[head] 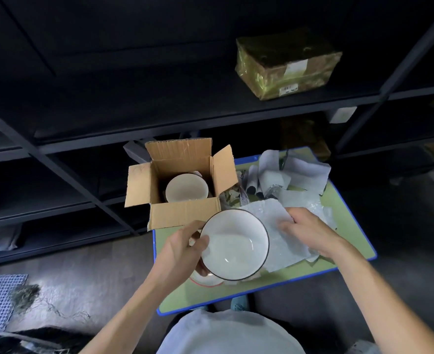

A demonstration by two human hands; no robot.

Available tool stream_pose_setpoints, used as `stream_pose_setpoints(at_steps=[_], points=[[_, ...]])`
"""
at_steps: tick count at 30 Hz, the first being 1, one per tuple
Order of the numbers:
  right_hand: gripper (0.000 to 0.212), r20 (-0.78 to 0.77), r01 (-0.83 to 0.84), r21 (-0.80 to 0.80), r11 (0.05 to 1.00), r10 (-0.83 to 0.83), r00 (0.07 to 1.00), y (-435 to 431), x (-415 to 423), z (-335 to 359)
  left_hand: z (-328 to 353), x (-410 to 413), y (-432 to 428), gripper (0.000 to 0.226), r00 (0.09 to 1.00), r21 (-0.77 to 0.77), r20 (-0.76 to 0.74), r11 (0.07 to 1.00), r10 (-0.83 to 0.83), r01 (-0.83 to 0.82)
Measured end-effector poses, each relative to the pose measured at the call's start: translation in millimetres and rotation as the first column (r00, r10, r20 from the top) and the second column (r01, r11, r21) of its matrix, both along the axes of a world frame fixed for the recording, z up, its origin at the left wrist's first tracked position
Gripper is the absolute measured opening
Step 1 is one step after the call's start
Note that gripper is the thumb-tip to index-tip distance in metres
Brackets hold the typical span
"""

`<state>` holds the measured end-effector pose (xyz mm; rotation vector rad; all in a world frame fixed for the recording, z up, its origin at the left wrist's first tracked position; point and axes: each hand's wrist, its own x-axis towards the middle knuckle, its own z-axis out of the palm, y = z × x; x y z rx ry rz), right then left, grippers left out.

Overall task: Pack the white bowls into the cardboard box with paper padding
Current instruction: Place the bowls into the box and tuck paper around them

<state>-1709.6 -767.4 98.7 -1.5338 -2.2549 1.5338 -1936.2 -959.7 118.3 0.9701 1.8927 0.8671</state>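
While the left hand (182,249) grips one dark-rimmed white bowl (236,241) by its rim above the green table (182,300), just before the single cardboard box (185,215), a second bowl (186,190) sits inside that box. The right hand (305,229) lies on a paper sheet (269,226), blur hiding whether it pinches. A red-rimmed dish (205,281) peeks from beneath the held bowl; the paper heap (295,175) behind defies counting.
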Motion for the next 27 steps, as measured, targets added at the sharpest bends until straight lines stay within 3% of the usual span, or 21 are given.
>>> stream_pose_setpoints(at_steps=[4,7,10,18,23,27], points=[[0.011,-0.18,-0.042,-0.174,0.984,0.01,0.984,-11,-4,2,12,9,15,0.02,0.995,0.007,0.09,0.999,0.035,-0.035],[0.05,-0.325,-0.035,-0.285,0.958,-0.062,0.944,-13,-6,0,20,14,24,0.021,0.986,0.014,0.15,0.997,0.073,-0.076],[0.039,-0.399,-0.058,-0.354,0.934,-0.094,0.912,-14,-11,1,25,16,27,0.022,0.981,0.017,0.168,0.994,0.1,-0.104],[0.062,-0.409,-0.038,-0.58,0.814,-0.25,0.878,-24,-11,26,35,19,21,0.02,0.976,0.013,0.172,0.991,0.132,-0.136],[0.05,-0.399,-0.058,-0.554,0.83,-0.204,0.894,-24,-7,40,40,17,20,0.016,0.987,0.047,0.145,0.996,0.069,-0.077],[0.068,-0.384,0.013,-0.537,0.843,-0.258,0.886,-22,-9,55,42,6,19,0.05,0.993,0.028,-0.069,0.995,0.1,-0.099]])
